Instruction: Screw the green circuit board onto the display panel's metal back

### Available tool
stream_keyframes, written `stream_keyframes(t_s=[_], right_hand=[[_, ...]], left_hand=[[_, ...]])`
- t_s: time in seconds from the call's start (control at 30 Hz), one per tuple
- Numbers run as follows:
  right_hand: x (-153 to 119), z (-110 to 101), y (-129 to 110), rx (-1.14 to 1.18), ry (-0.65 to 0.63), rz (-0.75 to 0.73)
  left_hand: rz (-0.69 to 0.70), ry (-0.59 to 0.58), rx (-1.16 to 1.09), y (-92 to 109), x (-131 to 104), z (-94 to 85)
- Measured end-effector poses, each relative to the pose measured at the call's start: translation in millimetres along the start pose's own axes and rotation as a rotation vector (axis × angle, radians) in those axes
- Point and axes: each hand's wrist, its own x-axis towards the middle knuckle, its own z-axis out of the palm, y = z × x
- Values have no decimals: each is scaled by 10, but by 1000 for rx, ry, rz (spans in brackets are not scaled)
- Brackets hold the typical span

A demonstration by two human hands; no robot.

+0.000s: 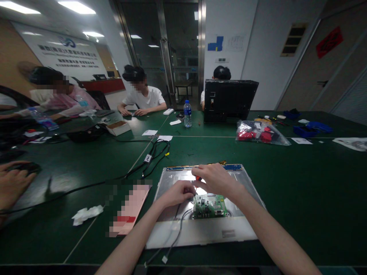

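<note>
My right hand [215, 178] is closed around the red handle of a screwdriver [198, 178], held upright over the upper left corner of a green circuit board [208, 207]. Beside the shaft, my left hand [182, 191] has its fingertips pinched together at that corner; what they grip is too small to make out. The board lies on the back of a silvery flat display panel [197, 230], which rests on the green table. A blue strip board [233, 167] runs along the panel's far edge. Thin cables [181, 226] with a white plug trail over the near edge.
Left of the panel lie a pink, partly blurred flat object [134, 204], a crumpled tissue [87, 214] and black cables [147, 158]. Beyond stand a water bottle [187, 114], a black monitor casing [231, 101] and a plastic bag [260, 133]. Several people sit around; another person's hand [14, 183] is at far left.
</note>
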Motion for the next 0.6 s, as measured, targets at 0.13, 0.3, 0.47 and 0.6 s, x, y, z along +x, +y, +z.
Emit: stream_keyframes(t_s=[0.13, 0.3, 0.47, 0.6], right_hand=[[0, 17, 3, -9, 21, 9], [11, 34, -7, -28, 12, 34], [18, 41, -32, -37, 19, 29], [12, 35, -54, -3, 34, 23]], left_hand=[[0, -4, -5, 14, -4, -4], [-3, -10, -10, -2, 3, 0], [-3, 0, -6, -5, 3, 4], [9, 4, -10, -14, 7, 10]])
